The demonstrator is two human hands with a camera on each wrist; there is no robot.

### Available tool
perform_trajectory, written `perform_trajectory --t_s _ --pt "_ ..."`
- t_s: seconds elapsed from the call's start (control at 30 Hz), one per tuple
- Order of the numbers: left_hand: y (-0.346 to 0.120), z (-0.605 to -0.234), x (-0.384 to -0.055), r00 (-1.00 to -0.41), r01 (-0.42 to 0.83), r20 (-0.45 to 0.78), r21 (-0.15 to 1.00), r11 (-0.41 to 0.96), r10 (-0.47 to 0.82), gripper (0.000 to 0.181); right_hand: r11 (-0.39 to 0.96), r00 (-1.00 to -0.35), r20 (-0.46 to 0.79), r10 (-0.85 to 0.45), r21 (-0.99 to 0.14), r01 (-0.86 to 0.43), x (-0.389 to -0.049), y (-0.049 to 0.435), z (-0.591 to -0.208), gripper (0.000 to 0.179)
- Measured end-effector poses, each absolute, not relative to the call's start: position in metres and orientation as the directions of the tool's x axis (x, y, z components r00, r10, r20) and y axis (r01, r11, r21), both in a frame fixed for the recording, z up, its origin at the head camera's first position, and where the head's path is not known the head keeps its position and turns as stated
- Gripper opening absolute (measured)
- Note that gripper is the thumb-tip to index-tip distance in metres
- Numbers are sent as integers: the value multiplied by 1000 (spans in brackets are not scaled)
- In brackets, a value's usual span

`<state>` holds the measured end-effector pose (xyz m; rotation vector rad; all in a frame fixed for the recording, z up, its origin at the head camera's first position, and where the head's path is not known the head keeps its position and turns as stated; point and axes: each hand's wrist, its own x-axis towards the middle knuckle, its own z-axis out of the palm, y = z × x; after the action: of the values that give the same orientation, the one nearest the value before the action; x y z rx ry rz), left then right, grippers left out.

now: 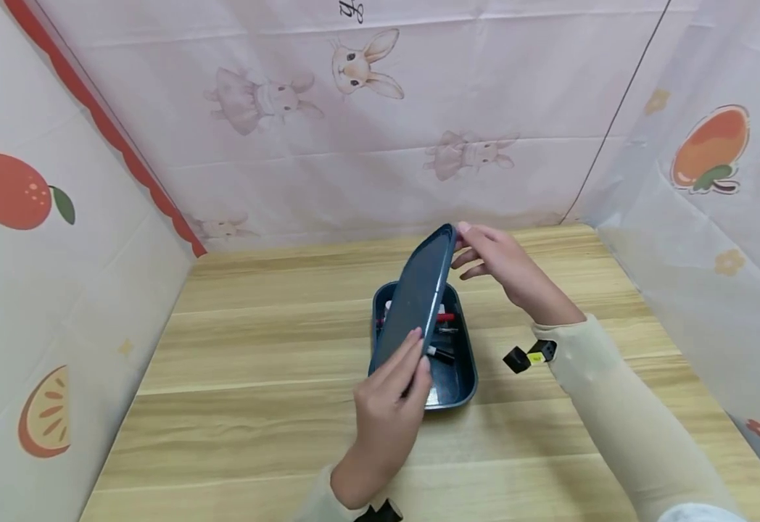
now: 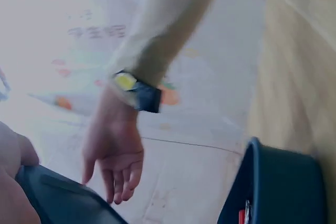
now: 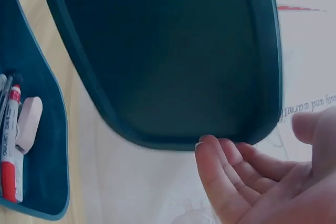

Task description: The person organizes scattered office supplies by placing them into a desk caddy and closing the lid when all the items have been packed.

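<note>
A dark blue lid (image 1: pixel 418 283) stands tilted on edge above a matching open box (image 1: pixel 469 380). My left hand (image 1: pixel 388 406) grips the lid's near end between thumb and fingers. At the far end, my right hand (image 1: pixel 504 267) has its fingertips at the lid's rim, the thumb held apart in the right wrist view. Inside the box lie a red-and-white marker (image 3: pixel 10 140), a pale pink eraser-like block (image 3: pixel 29 124) and a black pen (image 1: pixel 442 355). The lid hides part of the box's contents in the head view.
The box rests on a wood-grain table (image 1: pixel 256 377). Sheets printed with rabbits and fruit hang behind the back wall (image 1: pixel 412 181) and along both sides. A small black camera (image 1: pixel 529 357) is strapped to the right sleeve.
</note>
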<state>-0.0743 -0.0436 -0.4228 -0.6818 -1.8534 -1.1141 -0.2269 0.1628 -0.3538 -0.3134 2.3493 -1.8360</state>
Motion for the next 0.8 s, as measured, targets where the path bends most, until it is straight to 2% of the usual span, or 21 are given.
perform_trajectory --t_s 0.13,0.23,0.4,0.5,0.67,0.8 --pt "-48 -422 -72 -538 791 838 540 288 -96 30 160 -971 63 -232 -982 -102 -214 164 -360 58" --pt "-51 -425 -71 -596 754 784 621 212 -175 31 146 -967 80 -241 -982 -117 -206 165 -366 59" --pt "-56 -428 -71 -727 604 604 789 113 -328 26 146 -956 109 -273 -977 -154 -197 165 -371 61" --pt "-62 -427 -73 -783 499 462 866 23 -417 24 161 -968 132 -213 -972 -169 -197 168 -376 62" --pt "-72 -426 -78 -818 421 259 878 -228 -513 30 198 -989 141 -38 -969 -145 -203 178 -393 59" --pt "-76 -428 -80 -843 408 172 822 -397 -510 36 160 -995 91 -36 -983 -96 -209 182 -412 59"
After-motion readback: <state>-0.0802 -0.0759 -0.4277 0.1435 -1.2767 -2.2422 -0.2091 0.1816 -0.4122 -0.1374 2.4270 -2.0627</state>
